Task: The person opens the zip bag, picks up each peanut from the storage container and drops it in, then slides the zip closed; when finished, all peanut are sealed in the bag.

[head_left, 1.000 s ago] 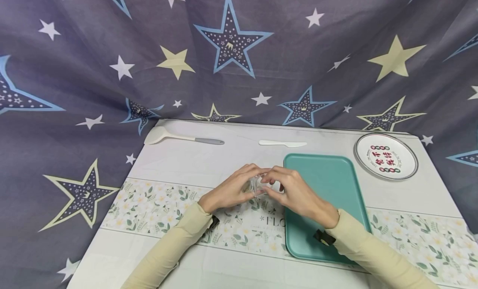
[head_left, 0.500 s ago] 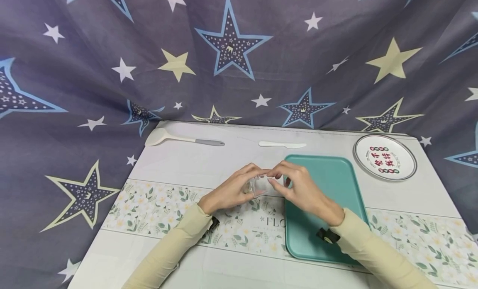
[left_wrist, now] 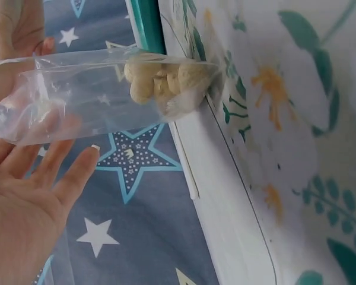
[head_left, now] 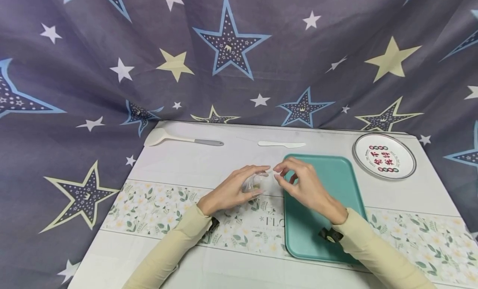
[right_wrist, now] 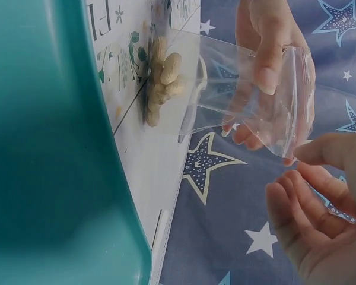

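A clear plastic zip bag (head_left: 257, 180) stands between both hands, left of the teal tray. Several peanuts in shells (right_wrist: 169, 68) lie in its bottom end, close over the floral table covering. My left hand (head_left: 232, 190) holds the bag near its mouth. In the right wrist view its thumb (right_wrist: 269, 70) lies across the front of the plastic, with the other fingers partly behind. My right hand (head_left: 307, 185), over the tray's left part, pinches a corner of the bag's mouth between thumb and forefinger.
The teal tray (head_left: 317, 222) lies under the right forearm. At the back are a spatula-like utensil with a grey handle (head_left: 179, 138), a white knife (head_left: 281, 144) and, right, a white plate with red lettering (head_left: 362, 151). A star-patterned curtain (head_left: 239, 86) hangs behind the table.
My right hand has moved slightly right, away from the left hand, and the gap between their fingertips is wider. The left hand has stayed nearly in place.
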A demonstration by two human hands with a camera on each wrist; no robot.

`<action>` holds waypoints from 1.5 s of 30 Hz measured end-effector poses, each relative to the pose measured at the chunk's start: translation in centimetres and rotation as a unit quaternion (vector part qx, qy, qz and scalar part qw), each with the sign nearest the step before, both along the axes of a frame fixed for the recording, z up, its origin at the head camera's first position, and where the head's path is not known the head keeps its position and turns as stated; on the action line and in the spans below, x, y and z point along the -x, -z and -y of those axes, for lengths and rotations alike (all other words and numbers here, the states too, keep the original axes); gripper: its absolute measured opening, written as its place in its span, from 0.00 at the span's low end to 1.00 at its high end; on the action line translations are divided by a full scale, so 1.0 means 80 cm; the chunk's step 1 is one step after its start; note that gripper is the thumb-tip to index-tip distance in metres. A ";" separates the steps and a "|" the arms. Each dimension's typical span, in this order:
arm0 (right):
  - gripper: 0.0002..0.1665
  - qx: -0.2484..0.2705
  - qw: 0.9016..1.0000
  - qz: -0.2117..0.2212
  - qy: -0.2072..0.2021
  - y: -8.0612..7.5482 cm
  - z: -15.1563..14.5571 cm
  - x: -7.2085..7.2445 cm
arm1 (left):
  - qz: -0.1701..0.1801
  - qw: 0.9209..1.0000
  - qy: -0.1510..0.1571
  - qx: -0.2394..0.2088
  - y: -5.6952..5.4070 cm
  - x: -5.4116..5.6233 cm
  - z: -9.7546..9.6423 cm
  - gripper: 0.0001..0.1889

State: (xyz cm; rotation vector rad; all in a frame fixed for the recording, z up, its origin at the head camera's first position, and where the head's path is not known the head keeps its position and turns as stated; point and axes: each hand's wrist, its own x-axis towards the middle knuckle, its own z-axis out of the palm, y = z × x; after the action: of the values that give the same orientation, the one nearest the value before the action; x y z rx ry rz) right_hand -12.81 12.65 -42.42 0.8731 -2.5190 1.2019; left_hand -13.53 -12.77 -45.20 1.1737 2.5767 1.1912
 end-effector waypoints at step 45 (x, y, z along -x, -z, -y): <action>0.03 0.078 0.992 0.097 -0.006 0.007 -0.014 0.004 | 0.021 0.988 -0.100 -0.116 -0.003 -0.003 0.005 0.11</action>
State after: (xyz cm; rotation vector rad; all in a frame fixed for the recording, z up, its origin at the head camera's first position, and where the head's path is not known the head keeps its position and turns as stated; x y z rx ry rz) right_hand -13.14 13.75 -42.99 0.7683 -2.5247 1.5330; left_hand -13.28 -13.15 -44.96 0.9267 2.6298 1.5764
